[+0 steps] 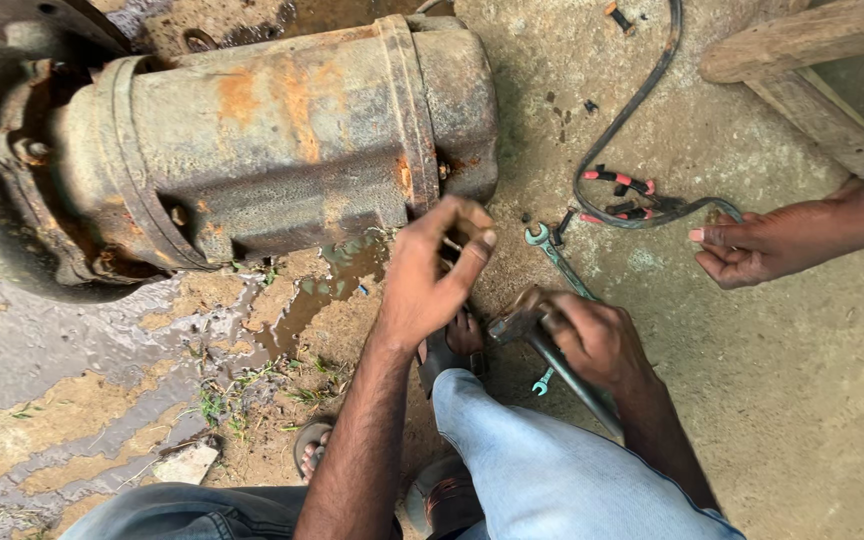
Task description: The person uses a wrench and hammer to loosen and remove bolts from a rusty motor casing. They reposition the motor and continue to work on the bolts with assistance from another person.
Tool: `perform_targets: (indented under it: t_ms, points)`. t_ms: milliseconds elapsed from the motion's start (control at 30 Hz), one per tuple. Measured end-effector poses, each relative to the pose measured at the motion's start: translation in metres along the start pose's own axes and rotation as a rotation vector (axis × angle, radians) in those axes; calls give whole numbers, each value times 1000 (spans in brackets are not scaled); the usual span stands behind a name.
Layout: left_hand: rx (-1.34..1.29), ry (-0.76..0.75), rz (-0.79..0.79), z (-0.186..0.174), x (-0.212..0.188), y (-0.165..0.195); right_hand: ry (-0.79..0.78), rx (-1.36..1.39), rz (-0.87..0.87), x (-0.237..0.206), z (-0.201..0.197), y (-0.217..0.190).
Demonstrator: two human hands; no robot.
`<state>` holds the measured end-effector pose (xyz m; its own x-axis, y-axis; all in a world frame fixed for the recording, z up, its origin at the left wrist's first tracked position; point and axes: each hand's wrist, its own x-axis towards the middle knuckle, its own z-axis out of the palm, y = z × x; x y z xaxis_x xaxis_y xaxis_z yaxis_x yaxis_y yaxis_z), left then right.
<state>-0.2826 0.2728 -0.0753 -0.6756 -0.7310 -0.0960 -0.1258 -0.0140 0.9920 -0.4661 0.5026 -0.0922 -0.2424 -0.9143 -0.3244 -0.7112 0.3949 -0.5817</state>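
Rusted motor housing (252,140) lying on its side across upper left of frame, on wet concrete ground (802,400). At centre, left hand (432,280) raised near housing's end flange, fingers pinched on a small item too small to identify; right hand (592,340) just right of it, fist closed around hammer (532,330). Wrench (557,260) flat on ground between hands and black cable (632,110); another person's hand (752,245) at right, fingers loosely curled.

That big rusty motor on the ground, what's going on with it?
A person crouches beside the rusty motor, which lies on its side on wet, muddy concrete. Their left hand pinches something small near the motor's end flange; what it is cannot be told. Their right hand grips a hammer just behind the head. A spanner lies on the ground nearby, with red-handled pliers and a black cable. Another person's hand reaches in from the right.
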Motion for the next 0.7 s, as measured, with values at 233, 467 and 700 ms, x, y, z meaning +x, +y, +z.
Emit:
perform_targets:
  t_ms: [233, 467, 700]
  points:
    - [-104, -420, -400, -34, -6, 13, 161, -185, -804, 73, -18, -94]
    - [-444, -255, -124, -36, -10, 13, 206, -101, -888, 86, -9, -111]
    - [430, 129, -328, -50, -19, 23, 397, 105, -741, 75, -8, -96]
